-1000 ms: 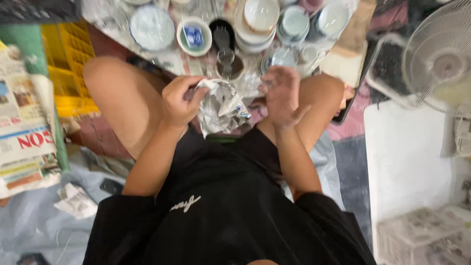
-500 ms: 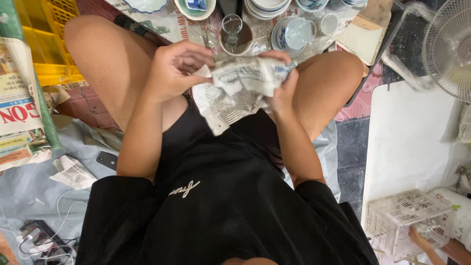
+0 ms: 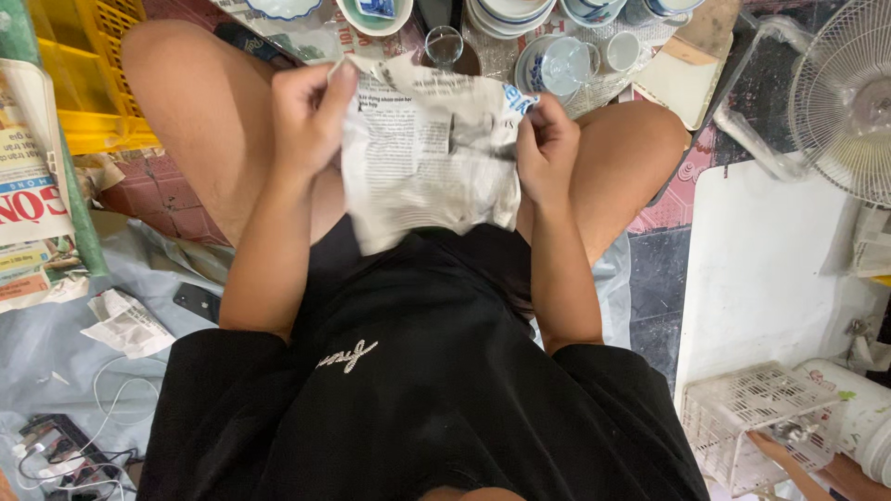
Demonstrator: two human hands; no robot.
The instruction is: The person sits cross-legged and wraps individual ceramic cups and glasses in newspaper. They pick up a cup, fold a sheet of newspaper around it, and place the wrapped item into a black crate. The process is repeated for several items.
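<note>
A crumpled sheet of newspaper (image 3: 427, 148), grey with black print, is spread open and upright above the lap, creased all over, lower edge hanging loose.

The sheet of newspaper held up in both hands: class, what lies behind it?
Behind the sheet of newspaper, held by the left hand and right hand, the floor is covered. Past its top edge show a clear glass and stacked bowls.

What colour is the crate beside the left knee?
Yellow; the crate shows best in the head view.
</note>
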